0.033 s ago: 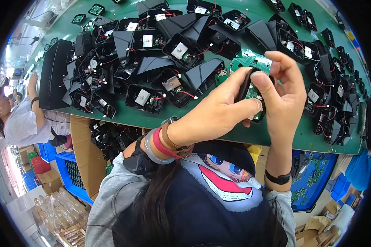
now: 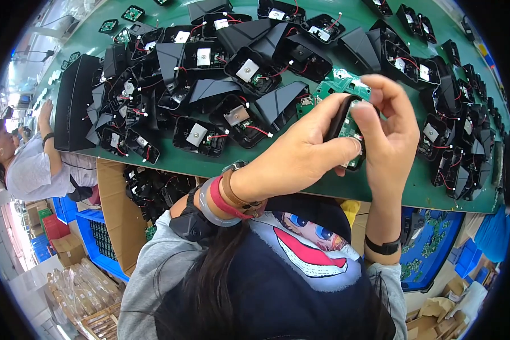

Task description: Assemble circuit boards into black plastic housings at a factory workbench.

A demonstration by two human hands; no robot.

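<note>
My left hand (image 2: 300, 150) grips a small black plastic housing (image 2: 335, 120), its thumb lying across the front. Inside the housing sits a green circuit board (image 2: 351, 127) with small parts on it. My right hand (image 2: 394, 133) is closed about the right side of the same housing, thumb over its upper end and fingers curled beyond; the thumb tip is slightly blurred. Just behind the hands, loose green circuit boards (image 2: 342, 85) lie on the green table (image 2: 181, 163). The far side of the housing is hidden by my fingers.
Black housings (image 2: 198, 136) with red wires and silvery plates crowd the table to the left, and more (image 2: 433, 133) stand right. A cardboard box (image 2: 119, 212) of black parts and a blue tray (image 2: 430, 249) of boards sit below the edge. Another person (image 2: 37, 164) is at far left.
My right thumb has shifted slightly down and right at the housing's upper end, showing more of the board. My left hand has hardly moved.
</note>
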